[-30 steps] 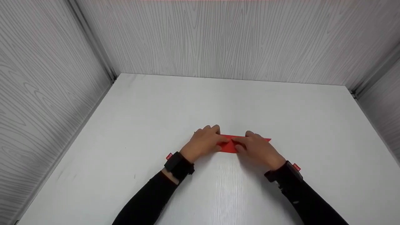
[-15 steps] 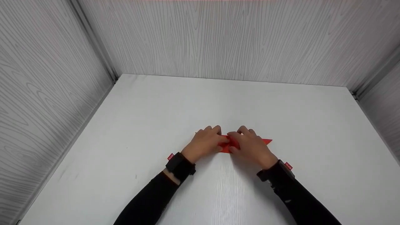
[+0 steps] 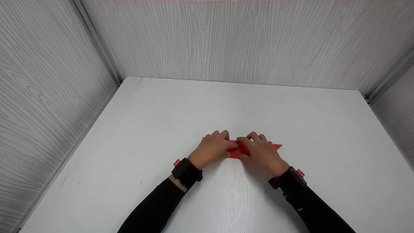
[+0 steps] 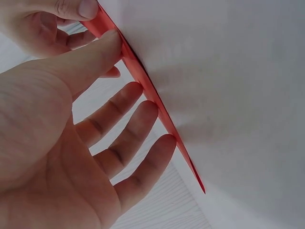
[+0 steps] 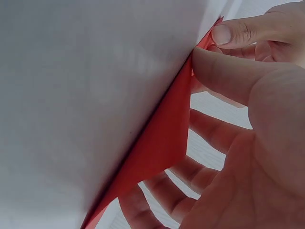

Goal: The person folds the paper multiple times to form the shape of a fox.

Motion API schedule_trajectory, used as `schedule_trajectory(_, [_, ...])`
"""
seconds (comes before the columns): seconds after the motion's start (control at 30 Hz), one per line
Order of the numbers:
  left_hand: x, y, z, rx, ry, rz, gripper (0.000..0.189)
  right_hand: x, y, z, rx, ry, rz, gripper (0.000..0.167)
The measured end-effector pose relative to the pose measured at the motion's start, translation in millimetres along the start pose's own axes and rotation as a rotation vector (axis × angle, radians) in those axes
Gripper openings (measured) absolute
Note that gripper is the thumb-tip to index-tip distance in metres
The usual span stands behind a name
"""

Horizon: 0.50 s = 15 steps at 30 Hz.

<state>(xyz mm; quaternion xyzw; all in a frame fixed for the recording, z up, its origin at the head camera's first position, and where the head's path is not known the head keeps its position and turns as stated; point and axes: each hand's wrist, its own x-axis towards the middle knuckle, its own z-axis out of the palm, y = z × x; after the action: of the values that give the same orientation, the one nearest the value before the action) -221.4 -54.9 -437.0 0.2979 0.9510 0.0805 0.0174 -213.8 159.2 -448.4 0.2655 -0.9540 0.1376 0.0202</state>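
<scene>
A folded piece of red paper (image 3: 233, 153) lies on the white table, its pointed right tip showing past the right hand in the head view. My left hand (image 3: 210, 149) holds its left part, thumb at the near edge and index finger over the top near the middle. In the left wrist view the other fingers (image 4: 143, 112) reach the paper's far side. My right hand (image 3: 262, 152) pinches the paper just right of the middle, where a flap (image 5: 159, 138) stands raised in the right wrist view. Both hands cover much of the paper.
The white tabletop (image 3: 181, 106) spreads around the hands. Grey wood-grain panels stand behind (image 3: 226, 38) and along the left side (image 3: 42, 90), with another at the right (image 3: 396, 106). Black bands with cameras (image 3: 187, 171) sit on both wrists.
My right hand has shifted left toward the left hand, and its fingers now bend a flap of the red paper up. The left hand has stayed nearly still.
</scene>
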Motion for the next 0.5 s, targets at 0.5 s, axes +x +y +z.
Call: schedule_trajectory(0.5, [1.2,1.1,1.5,0.020,-0.013,-0.003,0.037,-10.5,12,-7,0.004,-0.015,0.015,0.049])
